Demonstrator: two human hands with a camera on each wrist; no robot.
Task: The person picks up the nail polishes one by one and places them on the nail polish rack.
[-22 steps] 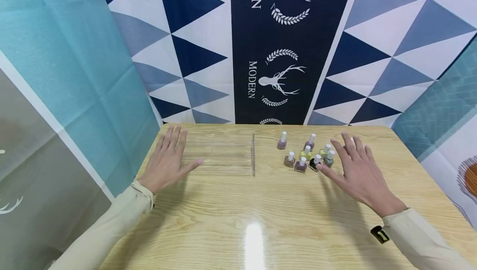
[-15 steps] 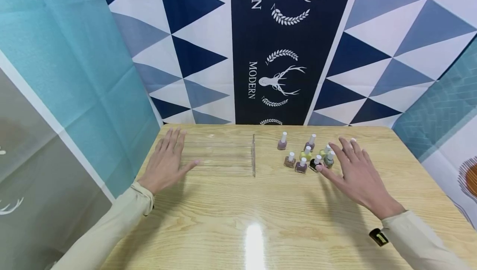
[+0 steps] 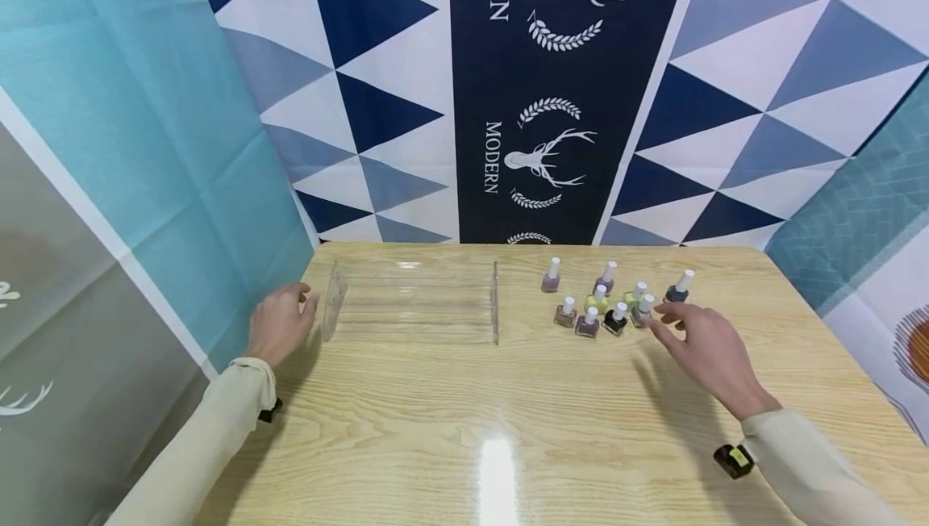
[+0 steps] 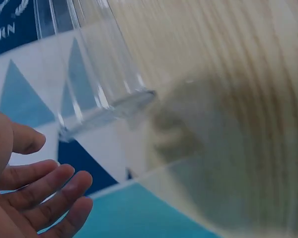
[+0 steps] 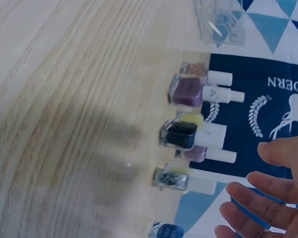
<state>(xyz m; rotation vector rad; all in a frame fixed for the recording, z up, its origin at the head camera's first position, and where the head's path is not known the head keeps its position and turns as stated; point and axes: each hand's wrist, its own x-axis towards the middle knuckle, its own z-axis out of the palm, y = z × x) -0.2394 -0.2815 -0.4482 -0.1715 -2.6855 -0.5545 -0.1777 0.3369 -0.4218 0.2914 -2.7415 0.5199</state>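
Observation:
A clear plastic rack with stepped tiers stands at the left of the table. Just left of its end panel, my left hand hovers with relaxed, slightly bent fingers and holds nothing; the left wrist view shows a gap between the fingers and the rack. To the right, my right hand is held above the table, nearest the grey-green nail polish bottle and the dark blue nail polish bottle. In the right wrist view, its loosely bent fingers hold nothing.
Several more white-capped nail polish bottles stand upright in a loose group: black, purple, brownish, yellow, and a mauve one apart at the back left. Patterned cloth hangs behind the wooden table.
My left hand has drawn back leftward from over the rack, its fingers bending. My right hand has lowered slightly and its fingers bend more, uncovering the dark blue bottle.

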